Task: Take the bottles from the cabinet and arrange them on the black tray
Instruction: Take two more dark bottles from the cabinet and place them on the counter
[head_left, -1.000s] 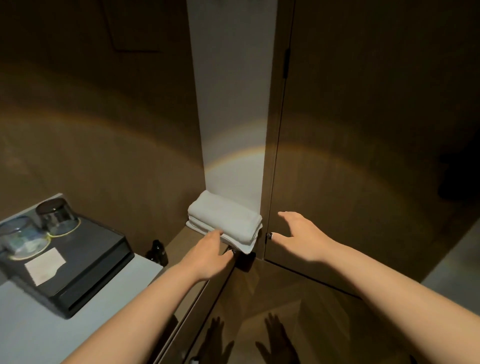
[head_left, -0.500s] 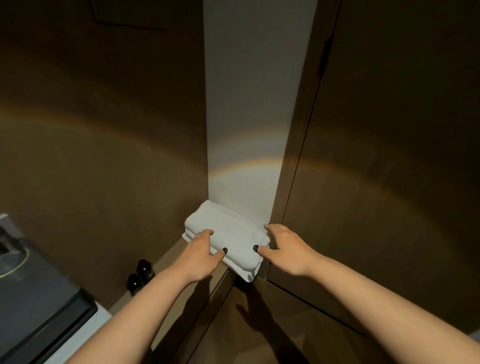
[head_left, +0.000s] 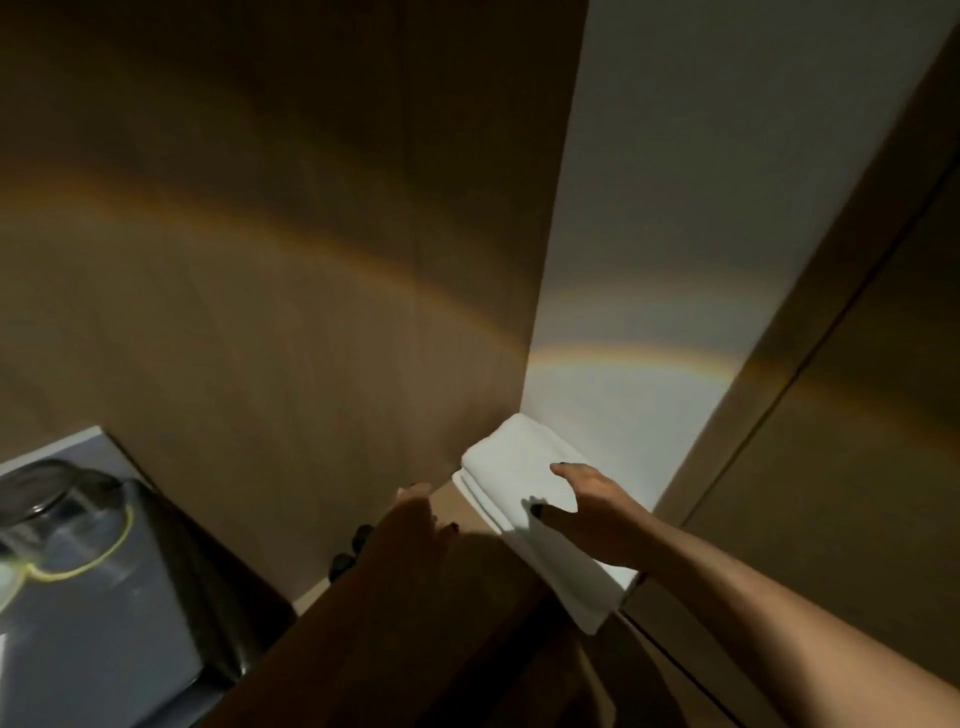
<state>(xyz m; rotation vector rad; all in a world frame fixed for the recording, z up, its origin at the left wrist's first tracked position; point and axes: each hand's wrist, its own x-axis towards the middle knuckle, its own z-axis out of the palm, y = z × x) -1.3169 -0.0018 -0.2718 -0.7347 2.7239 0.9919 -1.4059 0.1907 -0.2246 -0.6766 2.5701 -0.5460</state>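
Two small dark bottles (head_left: 357, 540) stand on a wooden ledge against the brown wall, partly hidden behind my left forearm. The black tray (head_left: 171, 582) sits at the lower left on a pale counter. My left hand (head_left: 415, 512) is blurred and in shadow, just left of a folded white towel (head_left: 511, 462), fingers extended and holding nothing. My right hand (head_left: 597, 506) lies flat on top of the towel with its fingers spread.
Two upturned glasses (head_left: 57, 499) stand on the tray's far part. The towel's near end overhangs the ledge. A brown cabinet door (head_left: 857, 441) stands close on the right, with a white wall strip (head_left: 675, 260) behind the towel.
My left hand has slid off the towel to its left edge. My right hand has moved up onto the towel's top. The view swung, so the tray and glasses are back in sight.
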